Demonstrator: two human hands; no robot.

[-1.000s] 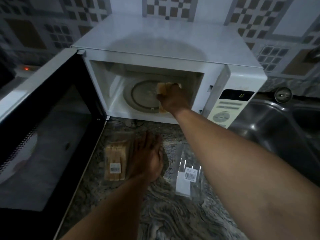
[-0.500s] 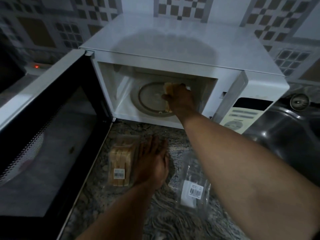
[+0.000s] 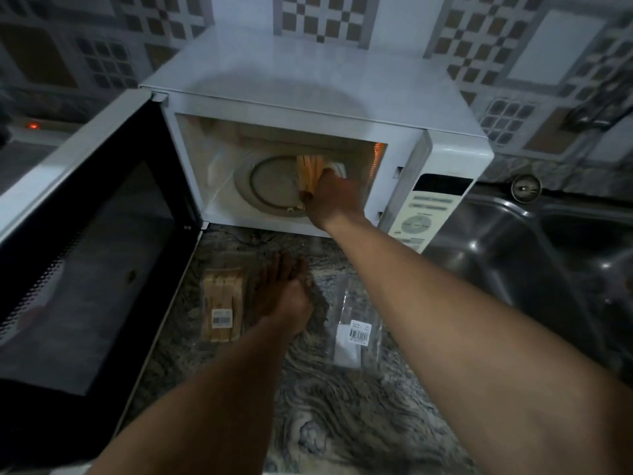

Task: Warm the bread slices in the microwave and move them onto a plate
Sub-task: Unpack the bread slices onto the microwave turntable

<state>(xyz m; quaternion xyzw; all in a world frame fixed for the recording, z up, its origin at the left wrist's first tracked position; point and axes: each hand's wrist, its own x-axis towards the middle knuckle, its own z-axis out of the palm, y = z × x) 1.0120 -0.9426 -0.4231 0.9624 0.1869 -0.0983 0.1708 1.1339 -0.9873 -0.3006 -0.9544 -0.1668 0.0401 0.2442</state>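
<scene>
While the left hand (image 3: 284,298) lies flat, right fingers (image 3: 328,175) clamp bread slices (image 3: 308,176) over the turntable (image 3: 270,186).

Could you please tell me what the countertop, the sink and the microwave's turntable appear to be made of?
The countertop looks like polished stone, perhaps granite or marble, given its swirling grey veins. The sink seems stainless steel, from its silvery sheen and bright glints. The turntable is probably glass: a ring shows through it, though dim light leaves that open.

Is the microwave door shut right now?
No, the microwave door is swung wide open, and the right hand holds bread slices inside.
</scene>
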